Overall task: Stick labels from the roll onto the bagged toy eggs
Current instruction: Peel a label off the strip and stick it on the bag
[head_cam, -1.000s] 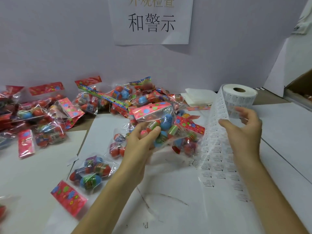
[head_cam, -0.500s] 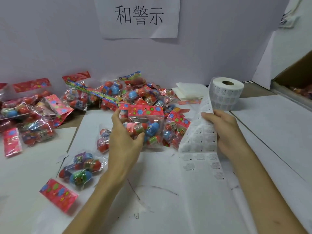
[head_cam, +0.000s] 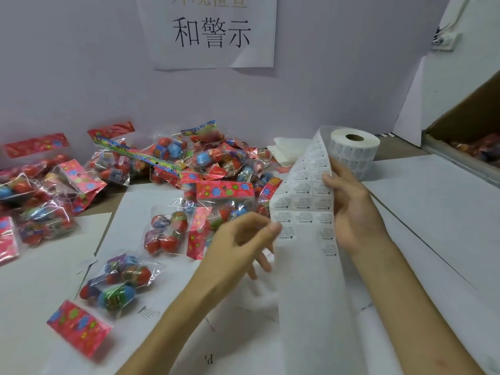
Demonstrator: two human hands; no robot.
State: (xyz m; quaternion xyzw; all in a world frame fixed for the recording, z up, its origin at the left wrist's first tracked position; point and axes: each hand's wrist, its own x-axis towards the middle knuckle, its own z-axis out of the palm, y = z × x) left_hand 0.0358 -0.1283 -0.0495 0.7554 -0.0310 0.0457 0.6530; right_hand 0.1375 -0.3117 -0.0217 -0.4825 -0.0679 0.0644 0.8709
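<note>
A white label roll (head_cam: 354,151) stands at the back right, and its unrolled label strip (head_cam: 305,196) hangs down toward me. My right hand (head_cam: 351,209) holds the strip by its right edge, thumb on the printed side. My left hand (head_cam: 243,239) reaches to the strip's left edge, thumb and forefinger pinching at a label there. A bagged toy egg pack with a pink flowered header (head_cam: 224,201) lies on the table just behind my left hand. A heap of bagged eggs (head_cam: 189,161) fills the back middle.
More egg bags (head_cam: 40,201) lie at the left, and single bags sit nearer me (head_cam: 165,234) (head_cam: 108,293). White paper sheets (head_cam: 433,212) cover the table. A cardboard box (head_cam: 465,131) stands at the right edge. A printed sign (head_cam: 211,31) hangs on the back wall.
My left hand set down the bag with the pink header and moved right to the label strip. My right hand raised the strip and kept hold of it.
</note>
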